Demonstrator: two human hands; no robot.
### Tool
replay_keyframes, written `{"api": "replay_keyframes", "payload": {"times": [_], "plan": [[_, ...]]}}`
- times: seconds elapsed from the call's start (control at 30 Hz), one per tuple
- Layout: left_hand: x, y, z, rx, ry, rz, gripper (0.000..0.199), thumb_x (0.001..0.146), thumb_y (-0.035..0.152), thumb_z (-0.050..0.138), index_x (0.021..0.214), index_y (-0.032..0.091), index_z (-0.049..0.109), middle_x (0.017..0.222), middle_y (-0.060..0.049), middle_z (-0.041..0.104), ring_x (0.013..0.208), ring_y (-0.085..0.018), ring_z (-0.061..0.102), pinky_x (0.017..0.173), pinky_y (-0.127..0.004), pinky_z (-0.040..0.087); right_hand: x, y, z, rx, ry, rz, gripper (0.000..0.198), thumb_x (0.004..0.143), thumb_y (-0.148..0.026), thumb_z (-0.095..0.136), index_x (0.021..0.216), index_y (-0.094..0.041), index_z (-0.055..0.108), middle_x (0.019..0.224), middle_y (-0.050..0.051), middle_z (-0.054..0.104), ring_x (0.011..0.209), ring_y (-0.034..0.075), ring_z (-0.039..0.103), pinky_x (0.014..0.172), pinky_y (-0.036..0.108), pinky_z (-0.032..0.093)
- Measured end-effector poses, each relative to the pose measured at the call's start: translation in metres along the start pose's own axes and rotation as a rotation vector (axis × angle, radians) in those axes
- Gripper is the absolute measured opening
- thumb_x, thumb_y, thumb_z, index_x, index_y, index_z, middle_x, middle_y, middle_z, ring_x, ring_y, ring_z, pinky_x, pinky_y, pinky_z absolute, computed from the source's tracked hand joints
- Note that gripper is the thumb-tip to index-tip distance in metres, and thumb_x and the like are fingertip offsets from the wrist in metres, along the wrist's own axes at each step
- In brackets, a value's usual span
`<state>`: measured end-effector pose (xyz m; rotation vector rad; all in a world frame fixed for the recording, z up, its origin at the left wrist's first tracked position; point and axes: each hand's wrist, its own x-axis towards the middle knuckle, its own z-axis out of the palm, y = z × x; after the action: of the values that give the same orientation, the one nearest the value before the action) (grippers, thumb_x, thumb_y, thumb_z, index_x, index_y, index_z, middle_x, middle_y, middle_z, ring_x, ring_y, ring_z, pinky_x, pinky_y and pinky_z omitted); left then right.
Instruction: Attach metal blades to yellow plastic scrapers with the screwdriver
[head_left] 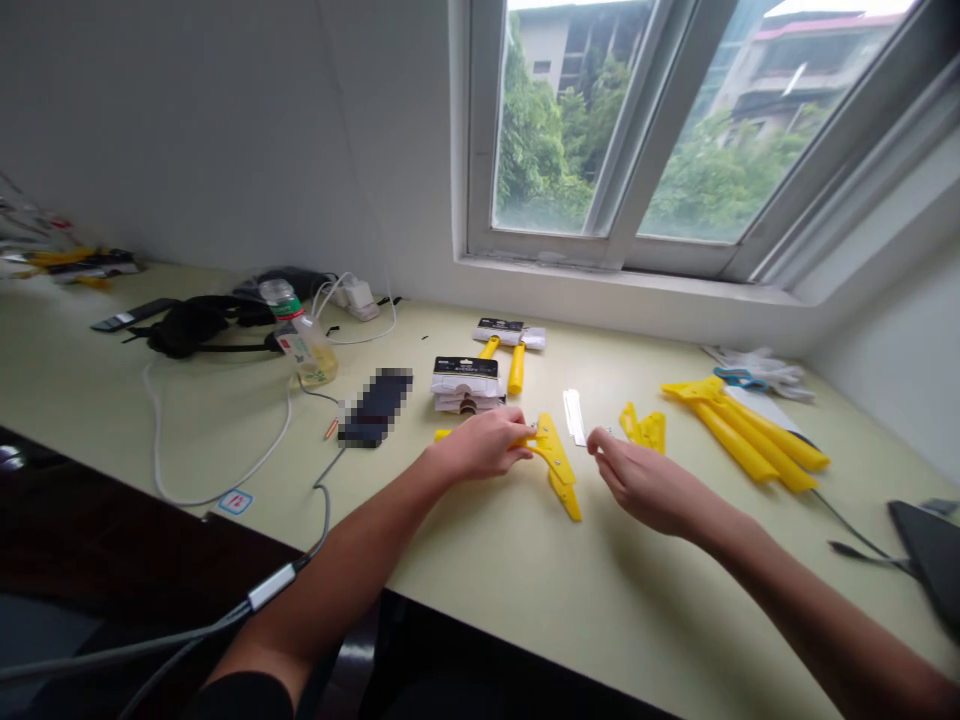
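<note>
My left hand [487, 442] is wrapped around the handle of a yellow plastic scraper [553, 450], whose flat head points toward the table's front edge. Small metal fasteners show on that head. Just to its right, my right hand [641, 482] has its thumb and fingers pinched together; what they hold, if anything, is too small to make out. Between the hands and farther back lies a shiny metal blade [574, 417]. Yellow scraper head pieces [643, 428] lie behind my right hand. Several yellow handles [739, 435] are piled farther right.
Packaged white items with black labels [466, 380] and yellow-handled ones [516, 368] lie behind my left hand. A phone [376, 405], a bottle [319, 360] and cables are at left. White gloves [776, 375] rest at back right, a dark device [926, 560] at the right edge.
</note>
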<state>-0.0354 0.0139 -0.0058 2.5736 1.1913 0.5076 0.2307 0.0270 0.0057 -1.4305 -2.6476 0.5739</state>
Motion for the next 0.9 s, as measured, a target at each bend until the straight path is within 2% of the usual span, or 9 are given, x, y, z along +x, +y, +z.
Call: {"api": "replay_keyframes", "payload": {"times": [0.2,0.4,0.47,0.53,0.6,0.67,0.77,0.9], "plan": [[0.000,0.000,0.004,-0.014,-0.002,-0.003,0.023,0.089,0.029,0.060,0.109,0.020,0.066,0.100,-0.007,0.060,0.091,-0.018,0.059,0.080,-0.028,0.047,-0.008,0.020,0.023,-0.154,0.114,0.058,0.023,0.096,-0.027,0.027,0.099,-0.020,0.048,0.093,0.013,0.065,0.079,0.027,0.064,0.067,0.039,0.045],[0.001,0.004,0.005,-0.007,-0.021,0.016,0.023,0.090,0.030,0.058,0.110,0.021,0.066,0.099,-0.007,0.059,0.086,-0.017,0.058,0.077,-0.028,0.047,-0.012,0.018,0.024,-0.266,0.276,-0.011,0.027,0.094,-0.033,0.041,0.107,-0.017,0.058,0.104,0.016,0.065,0.101,0.034,0.059,0.086,0.050,0.044],[0.002,0.007,0.007,-0.006,-0.015,0.026,0.025,0.091,0.030,0.057,0.112,0.022,0.065,0.099,-0.007,0.059,0.086,-0.018,0.058,0.078,-0.029,0.047,-0.010,0.009,0.021,-0.116,0.355,-0.014,0.028,0.093,-0.037,0.044,0.108,-0.019,0.058,0.108,0.014,0.065,0.104,0.032,0.059,0.090,0.050,0.043],[0.003,0.010,0.008,-0.006,-0.004,0.040,0.026,0.092,0.030,0.055,0.115,0.022,0.064,0.098,-0.006,0.059,0.085,-0.017,0.057,0.078,-0.029,0.047,-0.005,-0.002,0.019,0.192,0.372,0.018,0.027,0.094,-0.041,0.043,0.110,-0.022,0.055,0.107,0.011,0.068,0.100,0.026,0.062,0.087,0.044,0.047],[0.003,0.012,0.009,-0.011,0.003,0.057,0.026,0.092,0.030,0.055,0.115,0.022,0.064,0.097,-0.006,0.058,0.085,-0.017,0.057,0.077,-0.029,0.048,0.002,-0.014,0.020,0.508,0.307,0.063,0.028,0.093,-0.043,0.045,0.111,-0.023,0.052,0.102,0.007,0.070,0.089,0.021,0.066,0.078,0.037,0.051],[0.003,0.014,0.010,-0.012,0.003,0.071,0.024,0.092,0.030,0.055,0.113,0.022,0.064,0.096,-0.006,0.058,0.084,-0.017,0.057,0.078,-0.029,0.048,0.010,-0.021,0.022,0.703,0.231,0.082,0.030,0.091,-0.045,0.048,0.112,-0.023,0.051,0.098,0.006,0.072,0.084,0.020,0.067,0.071,0.034,0.051],[0.002,0.015,0.010,0.003,0.003,0.073,0.022,0.092,0.029,0.056,0.110,0.022,0.065,0.097,-0.007,0.058,0.085,-0.018,0.057,0.078,-0.030,0.048,0.016,-0.026,0.026,0.818,0.205,0.111,0.031,0.087,-0.044,0.052,0.109,-0.022,0.051,0.093,0.005,0.073,0.080,0.020,0.067,0.064,0.032,0.050],[0.002,0.015,0.011,0.009,-0.004,0.071,0.023,0.092,0.029,0.056,0.111,0.021,0.064,0.097,-0.007,0.059,0.085,-0.018,0.057,0.077,-0.030,0.048,0.017,-0.023,0.030,0.912,0.193,0.121,0.030,0.084,-0.041,0.057,0.107,-0.022,0.050,0.089,0.005,0.072,0.078,0.019,0.066,0.065,0.031,0.049]]}}
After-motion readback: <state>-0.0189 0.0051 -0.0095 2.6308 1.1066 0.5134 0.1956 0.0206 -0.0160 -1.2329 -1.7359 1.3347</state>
